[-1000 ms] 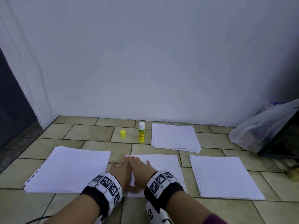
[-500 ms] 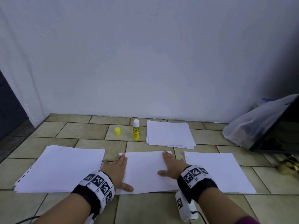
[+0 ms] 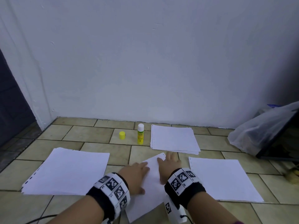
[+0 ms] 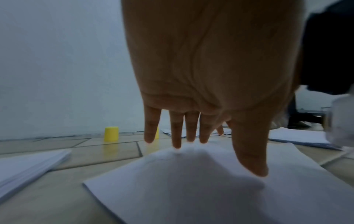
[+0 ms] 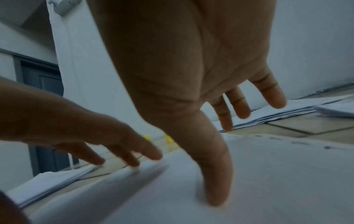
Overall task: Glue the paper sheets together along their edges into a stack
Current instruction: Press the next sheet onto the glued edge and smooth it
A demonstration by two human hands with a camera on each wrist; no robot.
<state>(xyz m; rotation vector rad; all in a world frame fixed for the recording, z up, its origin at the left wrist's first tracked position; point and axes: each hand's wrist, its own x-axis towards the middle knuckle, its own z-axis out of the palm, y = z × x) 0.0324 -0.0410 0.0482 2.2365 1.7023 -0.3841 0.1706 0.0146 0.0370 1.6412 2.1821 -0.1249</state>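
A white punched sheet lies askew on the tiled floor between two paper stacks, one corner pointing away from me. My left hand and right hand both rest flat on it with straight fingers, close together. In the left wrist view the fingertips touch the sheet near its far edge. In the right wrist view my thumb presses the sheet. A glue stick stands uncapped near the wall, with its yellow cap to its left.
Paper stacks lie at the left, at the right and at the back. A clear plastic bag and a dark slanted panel stand at the far right. The wall is close behind.
My hands, spread to the sheet's two sides half a second ago, have come closer together. The middle sheet has turned from square to askew under them.
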